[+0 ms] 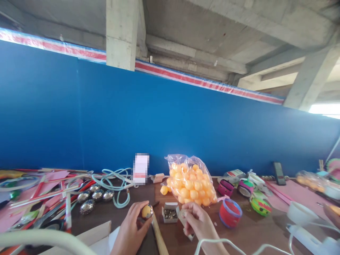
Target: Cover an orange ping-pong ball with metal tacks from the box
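My left hand (132,226) is closed round a small yellow ball with a shiny metal half (147,211), held just above the dark table (111,212). My right hand (198,221) is pinched shut beside it, fingertips near a tiny thing I cannot make out. Between the hands stands a small open cardboard box of metal pins (170,213). Behind it sits a clear plastic bag full of orange balls (190,186), with one loose yellow ball (164,190) at its left.
Silver half-domes (94,196) and a pale green cord (117,180) lie at the left amid pink paper and sticks. Coloured tape rolls (230,212) and a phone (279,173) stand at the right. A blue wall (170,124) backs the table.
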`<state>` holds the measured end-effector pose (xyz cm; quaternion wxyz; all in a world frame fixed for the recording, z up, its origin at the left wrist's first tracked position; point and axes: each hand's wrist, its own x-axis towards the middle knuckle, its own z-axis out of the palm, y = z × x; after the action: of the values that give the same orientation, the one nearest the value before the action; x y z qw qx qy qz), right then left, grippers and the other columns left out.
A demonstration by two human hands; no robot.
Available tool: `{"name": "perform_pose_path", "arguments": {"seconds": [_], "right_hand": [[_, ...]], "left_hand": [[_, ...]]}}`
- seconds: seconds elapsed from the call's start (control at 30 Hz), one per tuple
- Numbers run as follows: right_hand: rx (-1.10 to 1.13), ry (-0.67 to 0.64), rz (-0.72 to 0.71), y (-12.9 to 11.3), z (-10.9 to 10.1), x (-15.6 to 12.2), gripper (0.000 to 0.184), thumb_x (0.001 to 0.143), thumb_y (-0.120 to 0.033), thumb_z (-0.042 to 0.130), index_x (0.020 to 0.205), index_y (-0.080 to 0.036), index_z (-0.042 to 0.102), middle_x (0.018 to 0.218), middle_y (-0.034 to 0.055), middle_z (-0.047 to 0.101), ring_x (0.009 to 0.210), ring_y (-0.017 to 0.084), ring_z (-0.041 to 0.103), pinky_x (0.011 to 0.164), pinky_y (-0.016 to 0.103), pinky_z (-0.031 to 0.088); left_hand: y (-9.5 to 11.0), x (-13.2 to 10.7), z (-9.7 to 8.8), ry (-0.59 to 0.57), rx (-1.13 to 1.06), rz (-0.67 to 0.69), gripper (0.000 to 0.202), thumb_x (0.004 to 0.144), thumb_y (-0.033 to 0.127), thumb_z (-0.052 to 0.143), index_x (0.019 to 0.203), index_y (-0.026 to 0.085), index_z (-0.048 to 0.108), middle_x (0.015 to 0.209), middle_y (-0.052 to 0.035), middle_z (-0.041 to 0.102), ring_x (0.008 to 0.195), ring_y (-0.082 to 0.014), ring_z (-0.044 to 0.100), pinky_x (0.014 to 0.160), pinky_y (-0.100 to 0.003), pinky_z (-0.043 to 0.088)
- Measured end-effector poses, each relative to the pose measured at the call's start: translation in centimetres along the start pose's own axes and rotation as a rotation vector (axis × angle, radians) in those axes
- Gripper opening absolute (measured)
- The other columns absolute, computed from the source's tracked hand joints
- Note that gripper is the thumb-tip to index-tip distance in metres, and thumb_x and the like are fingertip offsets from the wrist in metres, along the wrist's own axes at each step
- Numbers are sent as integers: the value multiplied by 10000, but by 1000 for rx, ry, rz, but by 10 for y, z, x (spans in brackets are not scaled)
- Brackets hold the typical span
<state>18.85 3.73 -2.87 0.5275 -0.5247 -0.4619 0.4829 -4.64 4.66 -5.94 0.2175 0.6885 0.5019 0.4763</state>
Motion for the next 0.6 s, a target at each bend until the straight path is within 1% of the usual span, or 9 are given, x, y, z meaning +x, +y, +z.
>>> {"name": "perform_pose_path", "arguments": {"seconds": [0.1,0.23,0.33,0.5,0.6], "right_hand": [[120,-28,70,-7,5,-5,225,642,-310,690,754,-169,555,565,-55,608,386,37,479,340,140,394],[275,-58,161,-9,9,-9,212,620,-257,732,741,-152,593,624,-23,642,470,47,526,370,127,430],[344,-73,187,-9,9,-11,221,612,-240,758,755,-132,629,653,-9,651,499,43,536,398,124,456],[443,-129,224,-15,5,-17,263,630,-221,799,838,-107,685,736,22,677,552,46,572,453,133,501],[477,-153,202,-17,5,-19,278,646,-224,810,873,-112,693,763,16,674,567,39,576,471,126,509]], "left_hand": [[-2,1,1,11,-11,19,319,819,298,585,1136,265,565,1137,-50,619,951,-212,655,758,-305,572],[-2,1,1,31,-11,24,310,809,311,592,1113,251,580,1115,-51,636,970,-222,653,766,-311,571],[1,0,-1,38,-6,10,309,802,329,599,1099,247,594,1099,-50,651,971,-229,656,764,-318,573],[6,0,-2,42,-12,9,303,794,326,603,1087,249,609,1081,-41,661,902,-215,675,725,-305,579],[7,0,-2,32,-14,10,293,808,323,594,1092,252,599,1087,-40,654,889,-210,676,729,-309,579]]}}
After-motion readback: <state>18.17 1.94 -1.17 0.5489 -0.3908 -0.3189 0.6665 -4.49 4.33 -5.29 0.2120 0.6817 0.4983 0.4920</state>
